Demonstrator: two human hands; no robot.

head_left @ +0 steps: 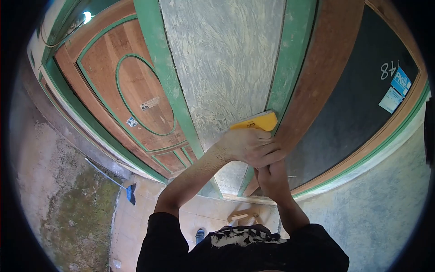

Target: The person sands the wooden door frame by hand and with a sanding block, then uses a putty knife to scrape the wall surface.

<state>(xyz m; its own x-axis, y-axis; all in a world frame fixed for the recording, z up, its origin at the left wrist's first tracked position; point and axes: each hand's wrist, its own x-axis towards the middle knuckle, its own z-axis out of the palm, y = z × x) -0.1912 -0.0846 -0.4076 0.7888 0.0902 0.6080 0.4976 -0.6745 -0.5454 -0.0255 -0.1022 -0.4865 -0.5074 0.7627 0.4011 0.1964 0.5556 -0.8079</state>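
Observation:
My left hand (251, 146) is closed on a yellow scraper (257, 121) with dark printing on its face. Its grey upper edge rests against the grey, streaked wall strip (222, 59), close to the green trim on the right. Just below and touching, my right hand (272, 179) has its fingers curled; whatever they grip is hidden. Whitish smears run across the strip in swirling marks. Dried paste or dust speckles my left wrist.
A wooden door (131, 86) with green trim stands left. Right is a wood-framed dark pane (349, 104) with stickers and chalk writing. Below lie a blue-headed broom (130, 194), a mossy ground patch (77, 213) and a wooden object (244, 216) near my body.

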